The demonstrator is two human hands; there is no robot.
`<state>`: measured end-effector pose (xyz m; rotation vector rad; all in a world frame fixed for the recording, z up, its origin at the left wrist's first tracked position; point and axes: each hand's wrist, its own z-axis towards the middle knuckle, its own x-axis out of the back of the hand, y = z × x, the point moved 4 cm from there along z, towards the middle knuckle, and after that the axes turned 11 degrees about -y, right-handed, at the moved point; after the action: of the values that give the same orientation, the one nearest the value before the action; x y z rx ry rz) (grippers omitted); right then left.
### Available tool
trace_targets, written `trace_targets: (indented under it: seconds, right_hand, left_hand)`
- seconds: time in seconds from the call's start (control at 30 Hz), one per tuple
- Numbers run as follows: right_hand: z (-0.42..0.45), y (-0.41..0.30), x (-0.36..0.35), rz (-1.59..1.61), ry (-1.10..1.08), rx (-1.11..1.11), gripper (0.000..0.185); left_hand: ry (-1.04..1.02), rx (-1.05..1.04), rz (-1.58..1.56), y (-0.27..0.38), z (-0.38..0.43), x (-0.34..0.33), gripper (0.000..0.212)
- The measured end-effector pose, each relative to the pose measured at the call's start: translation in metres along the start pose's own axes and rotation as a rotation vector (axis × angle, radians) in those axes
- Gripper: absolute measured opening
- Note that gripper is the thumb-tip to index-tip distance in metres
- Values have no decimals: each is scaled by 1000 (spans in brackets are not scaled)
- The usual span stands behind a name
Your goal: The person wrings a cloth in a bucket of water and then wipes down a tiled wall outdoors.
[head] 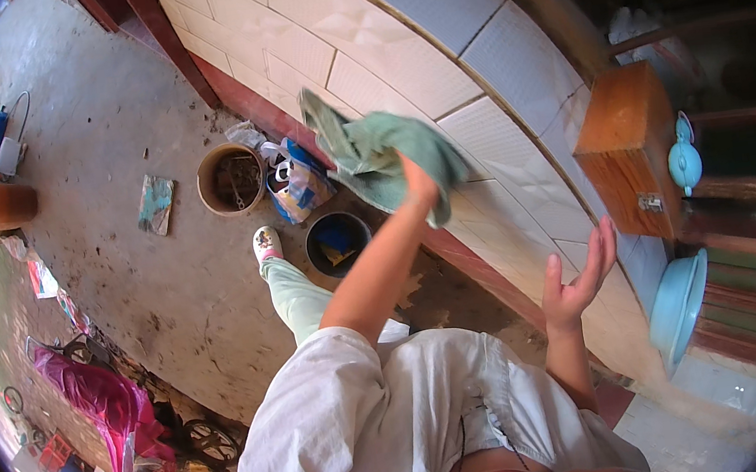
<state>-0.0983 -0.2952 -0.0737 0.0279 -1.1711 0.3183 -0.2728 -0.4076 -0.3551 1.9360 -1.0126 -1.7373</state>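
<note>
A green cloth (384, 149) is gripped in my left hand (420, 187), which is stretched out in front of the white tiled wall (398, 61). The cloth hangs crumpled and is slightly blurred; whether it touches the tiles I cannot tell. My right hand (577, 281) is raised beside the tiled ledge, empty, with its thumb and fingers apart. Near it on the ledge are a wooden box (627, 167) with a metal latch and a light blue plastic basin (678, 311) tilted on its side. A light blue rounded object (684, 156) is by the box.
On the concrete floor by the wall are a bucket (231, 180) with odds and ends, a patterned bag (300, 185) and a dark basin (338, 242). A flat printed packet (157, 204) lies farther left. A pink plastic cover (104, 415) lies over something at lower left.
</note>
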Motion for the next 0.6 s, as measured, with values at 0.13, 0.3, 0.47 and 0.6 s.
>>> trace_targets:
  seconds: [0.13, 0.3, 0.47, 0.6]
  right_hand:
    - [-23, 8, 1, 11, -14, -58, 58]
    - [-37, 6, -15, 111, -73, -130, 56]
    - [-36, -13, -11, 226, -171, -84, 46]
    - [-46, -16, -18, 445, -259, -124, 26]
  left_hand:
    - [-148, 349, 71, 44, 4, -4, 45]
    - [-98, -323, 502, -41, -1, -13, 43]
    - [-154, -28, 545, 8, 19, 46, 15]
    - [-245, -71, 715, 97, -19, 2, 15]
